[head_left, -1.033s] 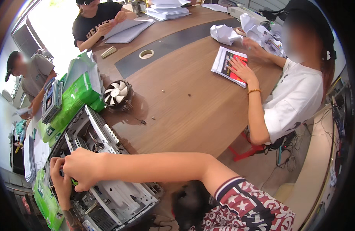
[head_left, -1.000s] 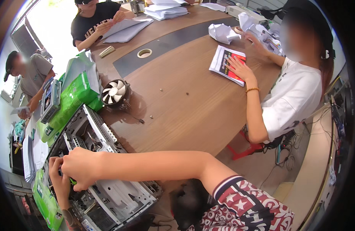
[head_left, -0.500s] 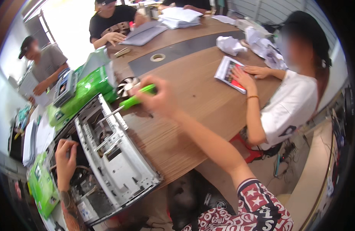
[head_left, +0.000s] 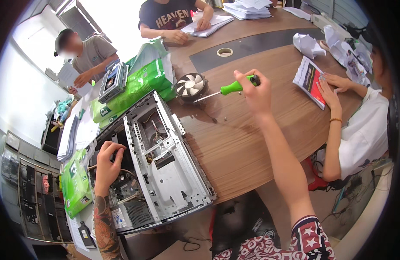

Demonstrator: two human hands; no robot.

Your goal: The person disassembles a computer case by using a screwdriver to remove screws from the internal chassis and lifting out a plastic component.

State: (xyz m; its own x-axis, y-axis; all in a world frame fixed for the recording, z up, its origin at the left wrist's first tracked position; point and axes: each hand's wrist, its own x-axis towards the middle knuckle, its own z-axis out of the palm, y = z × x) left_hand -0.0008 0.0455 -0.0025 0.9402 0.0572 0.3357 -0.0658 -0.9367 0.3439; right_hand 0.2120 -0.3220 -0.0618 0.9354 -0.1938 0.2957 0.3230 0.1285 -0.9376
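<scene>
An open desktop computer case [head_left: 169,186] lies at the table's near left edge, its metal frame and inner boards and cables exposed. In my right hand [head_left: 257,93] is a green-handled screwdriver [head_left: 231,88], raised above the table to the right of the case. The shaft points left, its tip near a round cooling fan [head_left: 191,86] with white blades. My left hand [head_left: 108,162] hangs over the case's left side, fingers curled in; whatever they hold, if anything, is hidden. Small screws [head_left: 225,118] lie on the wood near the fan's cable.
Behind the case, an optical drive [head_left: 114,82] rests on a green plastic package [head_left: 139,86]. Another green package [head_left: 76,184] lies left. A tape roll [head_left: 224,52] is farther back. One person's hands [head_left: 332,89] press on a booklet [head_left: 309,81] at right; others handle papers across the table.
My right hand and the screwdriver have moved from over the case to the table on its right. My left hand stays at the case's left side. The view has shifted left.
</scene>
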